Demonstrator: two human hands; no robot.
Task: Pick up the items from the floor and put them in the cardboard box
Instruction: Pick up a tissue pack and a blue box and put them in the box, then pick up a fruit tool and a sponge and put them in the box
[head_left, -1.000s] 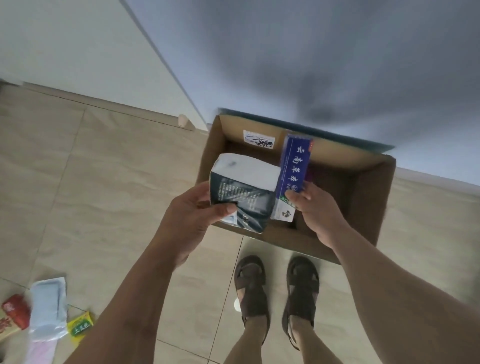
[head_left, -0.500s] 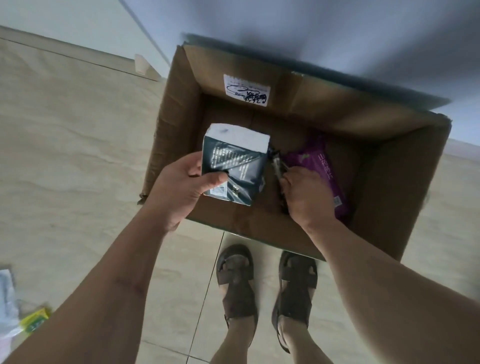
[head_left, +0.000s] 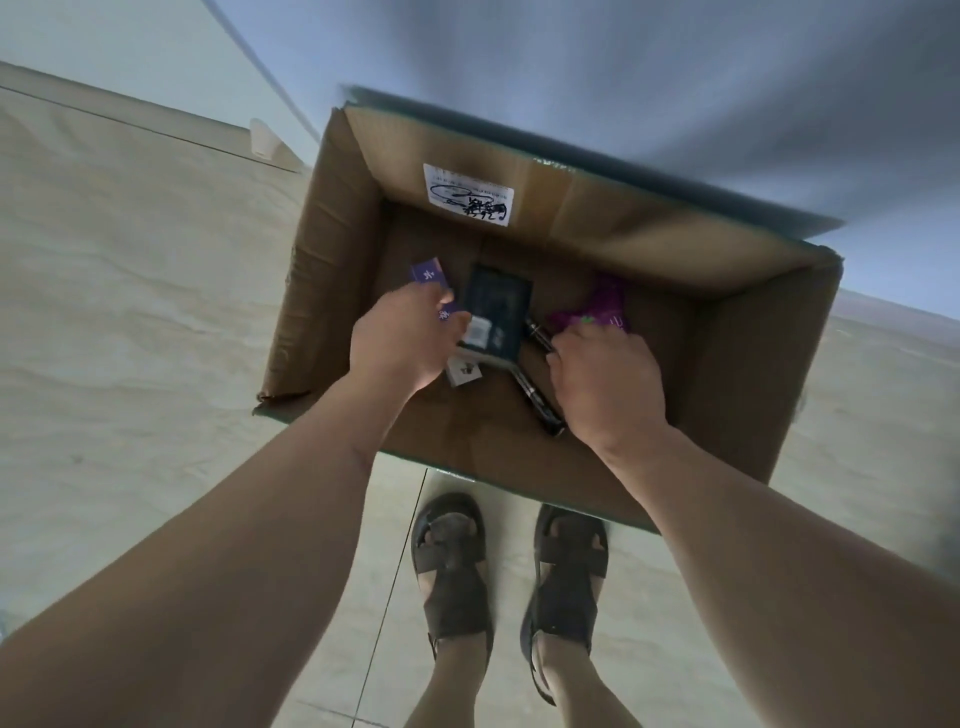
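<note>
Reaching down into the cardboard box (head_left: 332, 218), both hands are low inside it. The box is sitting open on the tiled floor (head_left: 130, 312), close up against the wall (head_left: 623, 78), and a white sticker (head_left: 467, 195) with black scribbles is showing on its far inside wall.

The left hand (head_left: 400, 343) is hanging over the left part of the box floor. Its fingers are bending down toward a blue box (head_left: 434, 286) that is lying under them, with one end poking out past the fingers. I cannot tell if the fingers are gripping it or just touching it. Just beside that, a dark green box (head_left: 496, 312) is lying flat in the middle of the box floor. A small white box (head_left: 464, 371) is peeking out under the left hand's near side.

The right hand (head_left: 602, 379) is on the right side, with its fingers curling down. A long dark thing (head_left: 540, 400) is lying slanted just beside this hand and looks to be touching it, but I cannot tell if the hand is holding it. A purple packet (head_left: 602, 306) is lying past the right hand's fingertips.

Two feet in brown sandals (head_left: 457, 566) are standing on the floor just in front of the box.
</note>
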